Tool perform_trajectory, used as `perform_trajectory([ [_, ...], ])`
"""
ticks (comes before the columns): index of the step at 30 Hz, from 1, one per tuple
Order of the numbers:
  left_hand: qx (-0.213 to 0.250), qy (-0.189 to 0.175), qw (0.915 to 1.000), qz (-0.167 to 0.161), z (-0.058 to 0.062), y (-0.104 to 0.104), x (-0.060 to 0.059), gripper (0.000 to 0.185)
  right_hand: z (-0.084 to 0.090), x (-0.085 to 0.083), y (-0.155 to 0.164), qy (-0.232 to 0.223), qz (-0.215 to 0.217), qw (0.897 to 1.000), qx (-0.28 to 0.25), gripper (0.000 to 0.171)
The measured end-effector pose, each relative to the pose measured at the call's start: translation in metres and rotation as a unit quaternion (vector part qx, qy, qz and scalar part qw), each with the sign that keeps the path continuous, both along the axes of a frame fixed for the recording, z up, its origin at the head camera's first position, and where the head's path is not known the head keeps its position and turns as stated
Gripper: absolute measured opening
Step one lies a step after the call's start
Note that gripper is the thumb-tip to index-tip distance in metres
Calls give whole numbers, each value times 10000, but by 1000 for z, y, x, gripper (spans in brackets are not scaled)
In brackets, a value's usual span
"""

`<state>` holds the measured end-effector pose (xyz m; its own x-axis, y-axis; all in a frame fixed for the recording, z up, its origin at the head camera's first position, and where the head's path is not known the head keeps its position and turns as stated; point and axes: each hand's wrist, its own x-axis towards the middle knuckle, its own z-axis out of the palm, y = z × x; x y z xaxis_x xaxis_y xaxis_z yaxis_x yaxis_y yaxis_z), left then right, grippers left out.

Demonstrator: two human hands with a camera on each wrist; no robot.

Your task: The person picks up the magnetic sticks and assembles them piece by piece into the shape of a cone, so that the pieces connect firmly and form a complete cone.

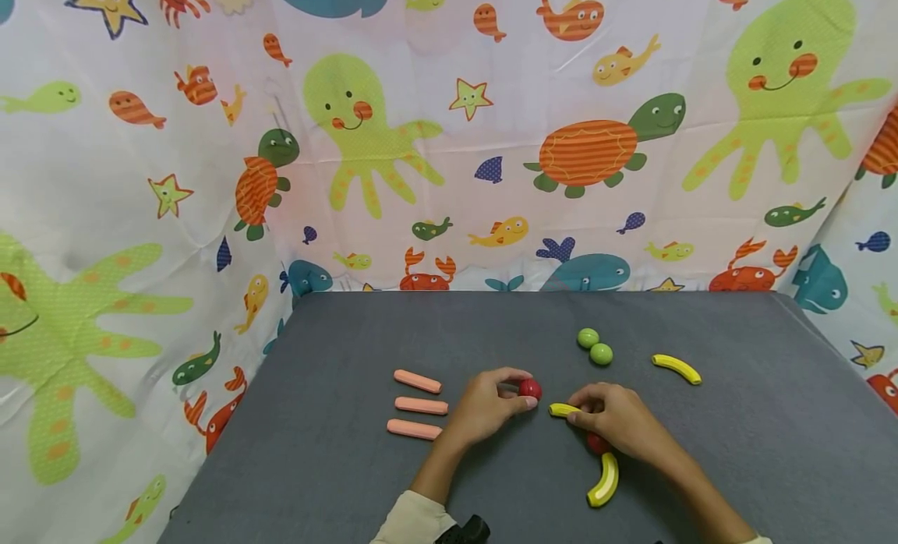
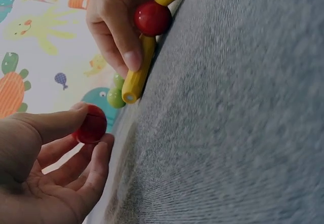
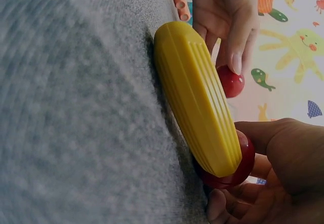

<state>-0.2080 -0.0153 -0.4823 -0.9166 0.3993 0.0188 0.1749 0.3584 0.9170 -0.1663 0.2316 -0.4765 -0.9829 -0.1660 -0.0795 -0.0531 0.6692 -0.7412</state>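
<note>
My left hand (image 1: 486,408) holds a red ball (image 1: 530,388) between thumb and fingertips, close above the grey cloth. Across a small gap, my right hand (image 1: 620,419) pinches a yellow banana-shaped piece (image 1: 563,410). Its free end points at the held ball and bears a small silvery dot in the left wrist view. At its other end sits a second red ball (image 2: 153,18), partly covered by the right hand in the head view. Another curved yellow piece (image 1: 604,482) meets that ball on the near side, so the three form a chain lying along the cloth.
Three pink sticks (image 1: 421,405) lie side by side left of my left hand. Two green balls (image 1: 601,354) sit together farther back, with a single yellow curved piece (image 1: 677,369) to their right. A sea-animal curtain (image 1: 435,240) closes off the grey table (image 1: 337,482) behind and at both sides.
</note>
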Motion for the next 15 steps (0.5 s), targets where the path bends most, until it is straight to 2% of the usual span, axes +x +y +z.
perform_trajectory([
  [6,6,-96,9999,-90,0,-2,5,37,-1,0,-1,-11,-31,10000,13,13],
  [15,-106,17,9995,-298,2,-6,4,36,0,0,2,22,7,10000,0,15],
])
